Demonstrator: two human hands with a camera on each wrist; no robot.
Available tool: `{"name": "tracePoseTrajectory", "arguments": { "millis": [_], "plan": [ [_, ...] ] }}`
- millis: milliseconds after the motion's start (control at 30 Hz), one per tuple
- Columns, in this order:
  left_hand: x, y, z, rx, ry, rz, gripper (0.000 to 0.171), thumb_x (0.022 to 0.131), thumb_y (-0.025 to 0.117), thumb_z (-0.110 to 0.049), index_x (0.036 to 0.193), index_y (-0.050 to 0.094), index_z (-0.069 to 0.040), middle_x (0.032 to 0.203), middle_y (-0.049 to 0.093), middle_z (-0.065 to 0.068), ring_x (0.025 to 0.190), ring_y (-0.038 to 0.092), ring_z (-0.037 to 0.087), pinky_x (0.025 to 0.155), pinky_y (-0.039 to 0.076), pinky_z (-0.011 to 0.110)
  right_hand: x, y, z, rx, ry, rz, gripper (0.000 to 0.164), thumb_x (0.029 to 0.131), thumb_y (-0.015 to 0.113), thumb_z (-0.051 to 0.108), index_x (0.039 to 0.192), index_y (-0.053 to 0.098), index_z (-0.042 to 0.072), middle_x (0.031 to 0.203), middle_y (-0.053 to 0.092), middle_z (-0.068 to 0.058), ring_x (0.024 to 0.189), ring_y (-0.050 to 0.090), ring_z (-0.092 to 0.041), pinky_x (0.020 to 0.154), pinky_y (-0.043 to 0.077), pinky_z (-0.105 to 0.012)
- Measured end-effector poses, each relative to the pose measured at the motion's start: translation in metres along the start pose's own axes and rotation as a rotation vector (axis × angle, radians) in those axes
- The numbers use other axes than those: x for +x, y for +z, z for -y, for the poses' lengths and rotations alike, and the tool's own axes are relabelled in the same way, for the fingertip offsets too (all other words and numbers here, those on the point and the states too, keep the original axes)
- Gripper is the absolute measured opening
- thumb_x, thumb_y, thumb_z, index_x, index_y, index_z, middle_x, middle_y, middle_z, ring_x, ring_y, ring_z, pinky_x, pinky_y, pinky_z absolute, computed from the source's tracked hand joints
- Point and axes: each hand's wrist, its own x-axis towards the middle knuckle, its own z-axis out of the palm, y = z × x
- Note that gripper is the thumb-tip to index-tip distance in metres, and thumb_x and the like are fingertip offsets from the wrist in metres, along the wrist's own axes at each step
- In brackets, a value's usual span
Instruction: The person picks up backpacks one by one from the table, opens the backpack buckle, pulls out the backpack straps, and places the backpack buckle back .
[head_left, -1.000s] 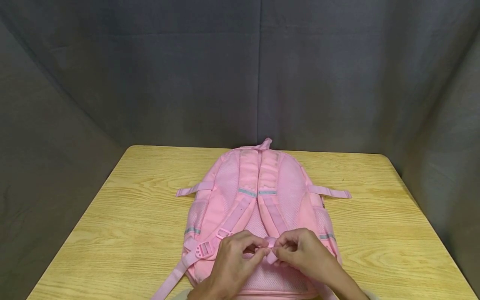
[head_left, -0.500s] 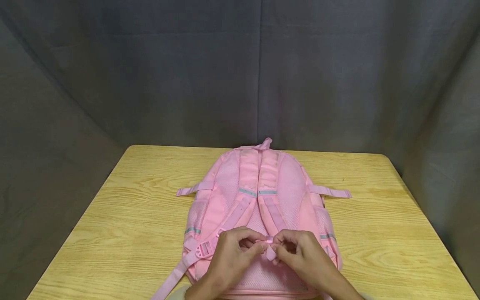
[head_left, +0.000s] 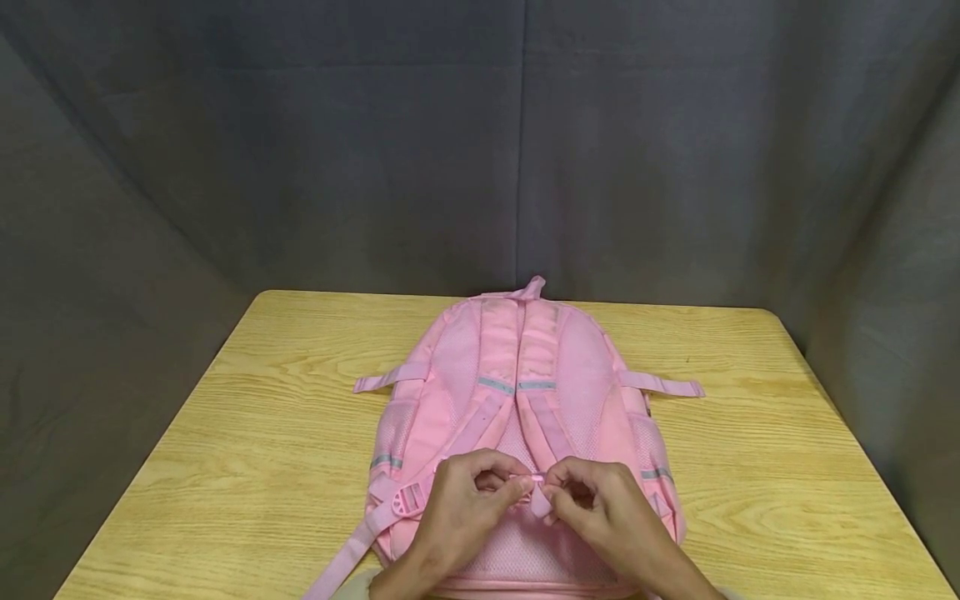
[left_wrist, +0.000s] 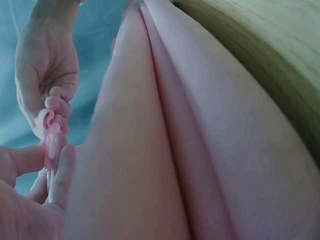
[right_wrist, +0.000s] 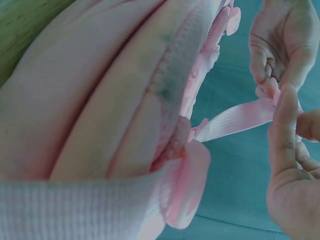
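A pink backpack (head_left: 457, 358) lies on the table with its shoulder straps facing up. Over its lower part my two hands meet, fingertips close together. With thumb and fingers my left hand (head_left: 467, 504) pinches a small pink plastic buckle (left_wrist: 53, 142). My right hand (head_left: 613, 510) pinches the webbing strap at that buckle; its tail (head_left: 540, 503) hangs between the hands. In the right wrist view the pink webbing strap (right_wrist: 240, 118) runs taut from the bag to the fingers. Fingers partly hide how the strap passes through the buckle.
Another pink buckle (head_left: 409, 499) sits at the bag's lower left, its strap (head_left: 347, 560) trailing to the table's near edge. Side straps (head_left: 666, 384) stick out over the wooden table (head_left: 247, 433). Dark grey cloth (head_left: 375, 167) hangs behind and at the sides.
Both hands stay at the same place, still pinching. The left hand has shifted slightly up, covering more of the left shoulder strap's slider. The strap tail between the hands has moved slightly upward.
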Motion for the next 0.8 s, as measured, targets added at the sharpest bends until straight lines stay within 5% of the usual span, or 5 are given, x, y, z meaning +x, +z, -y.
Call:
{"name": "tracePoseTrajectory", "arguments": {
  "millis": [333, 633, 800],
  "plan": [
    [-0.003, -0.001, 0.000, 0.000, -0.020, -0.014, 0.011, 0.085, 0.079, -0.019, 0.089, 0.075, -0.010, 0.079, 0.072, 0.000, 0.069, 0.069, 0.008, 0.061, 0.054, 0.019, 0.000, -0.001, 0.002, -0.024, 0.087, 0.001, 0.010, 0.093, 0.068, 0.008, 0.084, 0.069, 0.012, 0.074, 0.070, 0.007, 0.065, 0.068, -0.009, 0.058, 0.058, -0.026],
    [-0.009, 0.007, 0.006, 0.178, 0.262, -0.055, 0.012, 0.085, 0.079, -0.019, 0.088, 0.077, -0.008, 0.087, 0.073, -0.001, 0.076, 0.069, 0.005, 0.067, 0.057, 0.017, 0.001, -0.003, 0.003, -0.188, 0.065, 0.036, 0.010, 0.089, 0.073, 0.009, 0.080, 0.070, 0.012, 0.073, 0.072, 0.008, 0.068, 0.066, 0.001, 0.061, 0.056, -0.020],
    [-0.011, 0.007, 0.005, 0.255, 0.329, -0.017, 0.014, 0.087, 0.076, -0.020, 0.091, 0.077, -0.007, 0.087, 0.072, -0.002, 0.081, 0.068, 0.006, 0.071, 0.055, 0.013, 0.001, -0.005, 0.003, -0.230, 0.089, 0.077, 0.011, 0.089, 0.074, 0.011, 0.079, 0.069, 0.014, 0.073, 0.071, 0.010, 0.066, 0.063, 0.003, 0.057, 0.054, -0.019]
  ]
}}
